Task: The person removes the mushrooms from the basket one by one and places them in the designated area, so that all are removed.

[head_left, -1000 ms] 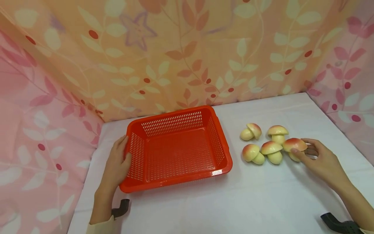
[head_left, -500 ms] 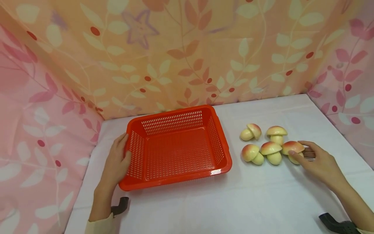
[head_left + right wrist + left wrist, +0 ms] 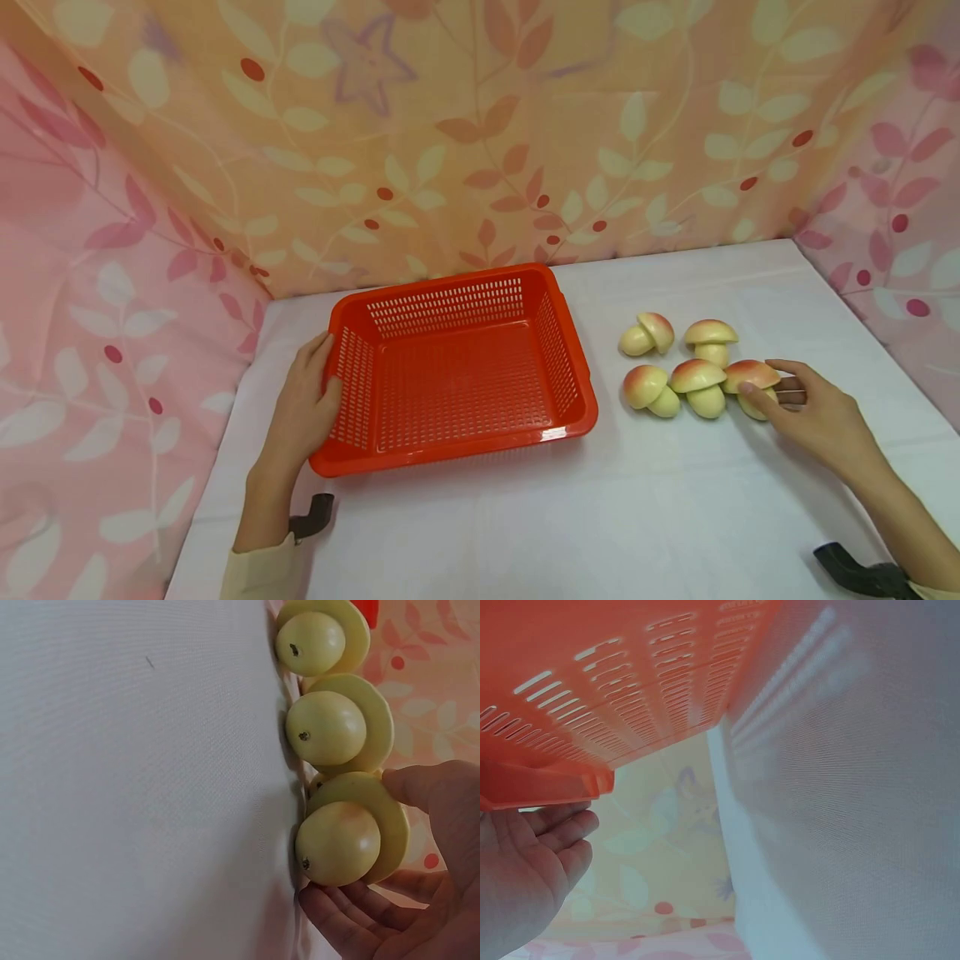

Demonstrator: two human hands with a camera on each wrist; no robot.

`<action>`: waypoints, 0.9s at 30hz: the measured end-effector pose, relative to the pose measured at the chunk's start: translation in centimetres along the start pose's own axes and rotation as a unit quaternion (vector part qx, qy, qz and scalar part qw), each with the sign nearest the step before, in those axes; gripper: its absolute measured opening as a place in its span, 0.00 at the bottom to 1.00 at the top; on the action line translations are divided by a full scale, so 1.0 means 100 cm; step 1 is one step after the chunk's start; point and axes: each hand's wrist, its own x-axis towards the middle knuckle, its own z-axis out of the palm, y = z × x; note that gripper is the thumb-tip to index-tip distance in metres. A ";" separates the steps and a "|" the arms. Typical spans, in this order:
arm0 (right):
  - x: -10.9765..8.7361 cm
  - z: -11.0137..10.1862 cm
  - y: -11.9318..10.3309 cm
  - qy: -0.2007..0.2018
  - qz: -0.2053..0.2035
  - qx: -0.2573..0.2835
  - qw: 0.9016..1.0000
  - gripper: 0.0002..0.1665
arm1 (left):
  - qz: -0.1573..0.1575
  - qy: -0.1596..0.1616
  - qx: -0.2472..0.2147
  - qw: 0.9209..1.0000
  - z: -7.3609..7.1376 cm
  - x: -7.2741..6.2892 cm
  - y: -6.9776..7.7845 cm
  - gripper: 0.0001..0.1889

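My left hand (image 3: 303,408) holds the left rim of a red plastic basket (image 3: 450,460), the thumb at the rim's top. In the left wrist view, fingers (image 3: 566,829) lie under the basket's rim (image 3: 547,787); the thumb is hidden. At the right, my right hand (image 3: 825,417) grips a toy mushroom (image 3: 752,375) with a red-tinged cap, thumb on one side and fingers round the other. It touches the neighbouring mushroom (image 3: 699,390). The right wrist view shows the gripped mushroom's pale stem (image 3: 337,844) close to the cloth.
Three more toy mushrooms lie nearby: one at the front left (image 3: 648,390), one at the back left (image 3: 647,333), one behind (image 3: 711,340). A white cloth (image 3: 525,533) covers the table. Patterned curtains (image 3: 480,150) enclose the back and sides.
My right hand has moved slightly left with its mushroom, closer to the neighbouring one, then stayed nearly still. My left hand keeps its place on the basket. The head view shifts a little.
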 end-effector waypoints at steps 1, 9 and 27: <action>0.000 0.001 0.000 0.000 0.000 0.000 1.000 0.47 | -0.003 -0.003 0.000 1.000 0.000 0.000 0.000 0.35; -0.003 0.004 0.002 0.013 -0.007 0.000 1.000 0.45 | -0.005 -0.007 0.002 1.000 0.000 -0.001 -0.001 0.35; -0.013 0.004 0.005 0.062 -0.010 0.017 0.998 0.34 | -0.008 -0.009 -0.001 1.000 -0.001 0.000 -0.002 0.35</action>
